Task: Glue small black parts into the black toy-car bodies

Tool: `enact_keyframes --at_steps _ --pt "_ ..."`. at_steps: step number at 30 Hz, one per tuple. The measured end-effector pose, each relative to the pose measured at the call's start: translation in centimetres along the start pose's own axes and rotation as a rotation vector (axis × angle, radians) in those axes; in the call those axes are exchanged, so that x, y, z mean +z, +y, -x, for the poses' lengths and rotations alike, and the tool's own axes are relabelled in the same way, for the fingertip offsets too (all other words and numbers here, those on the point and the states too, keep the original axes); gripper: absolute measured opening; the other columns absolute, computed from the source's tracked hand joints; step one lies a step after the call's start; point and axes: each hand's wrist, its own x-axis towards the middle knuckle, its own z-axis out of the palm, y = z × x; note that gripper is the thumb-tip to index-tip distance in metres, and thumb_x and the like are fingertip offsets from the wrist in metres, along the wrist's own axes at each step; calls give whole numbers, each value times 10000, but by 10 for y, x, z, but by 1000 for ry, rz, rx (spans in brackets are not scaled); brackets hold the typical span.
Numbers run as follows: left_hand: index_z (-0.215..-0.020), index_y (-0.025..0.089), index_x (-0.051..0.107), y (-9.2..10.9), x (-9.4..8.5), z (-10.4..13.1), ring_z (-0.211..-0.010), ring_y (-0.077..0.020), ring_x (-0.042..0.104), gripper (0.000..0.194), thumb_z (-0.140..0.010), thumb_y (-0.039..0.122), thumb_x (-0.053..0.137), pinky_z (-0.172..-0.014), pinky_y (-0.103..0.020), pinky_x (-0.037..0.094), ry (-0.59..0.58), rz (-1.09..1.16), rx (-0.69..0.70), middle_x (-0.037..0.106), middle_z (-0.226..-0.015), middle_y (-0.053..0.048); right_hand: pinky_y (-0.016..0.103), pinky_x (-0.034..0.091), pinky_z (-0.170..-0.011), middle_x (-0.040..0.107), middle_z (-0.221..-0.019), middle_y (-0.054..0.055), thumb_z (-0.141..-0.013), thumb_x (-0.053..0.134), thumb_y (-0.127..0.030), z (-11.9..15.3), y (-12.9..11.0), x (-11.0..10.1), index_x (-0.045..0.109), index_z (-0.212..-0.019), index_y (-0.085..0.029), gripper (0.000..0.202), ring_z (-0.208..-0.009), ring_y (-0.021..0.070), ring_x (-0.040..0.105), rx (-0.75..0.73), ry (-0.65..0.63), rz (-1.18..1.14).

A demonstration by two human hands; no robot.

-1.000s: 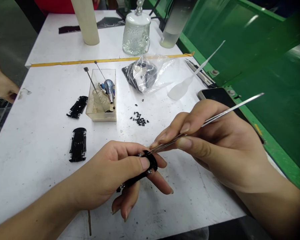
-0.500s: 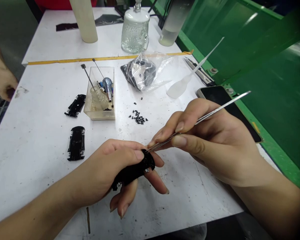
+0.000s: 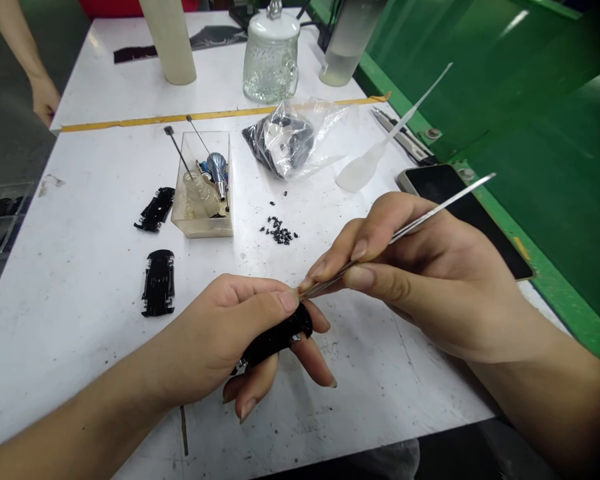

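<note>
My left hand [image 3: 240,320] grips a black toy-car chassis [image 3: 277,337] between the thumb on top and the fingers beneath. Small silvery bits show along the chassis's lower edge. In my right hand [image 3: 405,273] is a pair of metal tweezers [image 3: 443,208], pinched between thumb and fingers. The tweezers' tips meet the left thumb's end at the chassis's upper edge; whether they hold a part is hidden. Two similar black chassis lie to the left, a lower one [image 3: 159,283] and an upper one [image 3: 156,209]. Tiny black parts [image 3: 280,233] are heaped beyond my hands.
A clear box [image 3: 203,228] holds a small bottle and tools. Behind are a plastic bag [image 3: 285,143], a white dropper bottle [image 3: 360,170] and a glass jar [image 3: 270,63]. A phone [image 3: 460,200] lies at right by the green wall [image 3: 530,120]. Another person's hand [image 3: 45,100] is far left.
My left thumb and the tweezers' tips have shifted slightly right along the chassis's upper edge. The other person's hand has moved away, up and right in view. The view has shifted slightly.
</note>
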Motion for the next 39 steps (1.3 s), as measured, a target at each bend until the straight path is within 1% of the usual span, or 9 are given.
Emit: enact_keyframes --at_steps 6,10,13,16,23,26,32,36,39 --pt "-939 157 721 2 2 0 -317 -28 458 313 -1029 381 522 -332 -123 284 25 -9 21 812 -809 -83 328 690 -824 765 -984 0 -940 724 -151 0 -3 -2 591 -1028 -230 178 -910 184 787 6 48 46" --pt "-940 153 725 3 3 1 -315 -24 446 300 -1022 353 517 -341 -125 273 57 -42 11 815 -811 -92 295 666 -751 745 -914 4 -955 721 -283 2 -20 -26 603 -1237 -259 306 -817 174 770 61 148 372" --pt "-937 156 726 2 2 2 -314 -24 443 317 -1024 377 515 -342 -128 274 59 -49 19 818 -823 -96 193 480 -444 677 -712 -1 -917 756 -419 13 -33 -51 724 -958 -242 185 -533 94 617 53 99 918" --pt "-928 158 723 1 1 1 -309 -26 440 321 -1024 366 498 -338 -131 270 49 -34 37 816 -811 -93 220 347 -370 681 -688 13 -928 740 -437 29 -34 -73 763 -874 -269 179 -456 75 521 -27 -16 1330" --pt "-906 148 709 1 3 1 -305 -34 438 285 -999 315 497 -336 -152 272 53 -50 59 813 -810 -97 242 387 -443 697 -727 14 -778 877 -341 33 -24 -96 758 -823 -265 148 -558 127 586 33 -91 1366" --pt "-889 144 702 0 5 1 -309 -31 431 267 -989 296 506 -339 -156 266 64 -56 93 808 -796 -90 253 407 -502 738 -844 25 -821 858 -382 -2 -38 -72 789 -950 -266 187 -610 112 592 85 -109 1342" --pt "-851 139 693 -1 7 -1 -307 -38 422 230 -945 228 502 -342 -177 261 80 -71 140 793 -756 -79 282 407 -640 695 -820 -4 -875 804 -453 -109 -48 32 713 -1263 -192 476 -642 106 553 -20 93 1036" --pt "-843 144 689 -2 6 -2 -306 -45 411 214 -922 229 509 -345 -191 265 83 -64 159 783 -733 -68 289 378 -714 626 -719 -7 -945 717 -278 -144 -30 64 766 -929 -136 150 -658 94 510 -103 -6 1042" --pt "-841 148 682 -2 5 -4 -306 -46 409 206 -914 233 510 -340 -193 261 72 -35 166 778 -729 -61 278 342 -686 531 -623 -26 -998 642 -267 -147 -17 62 727 -808 -129 249 -636 86 465 -176 55 1001"
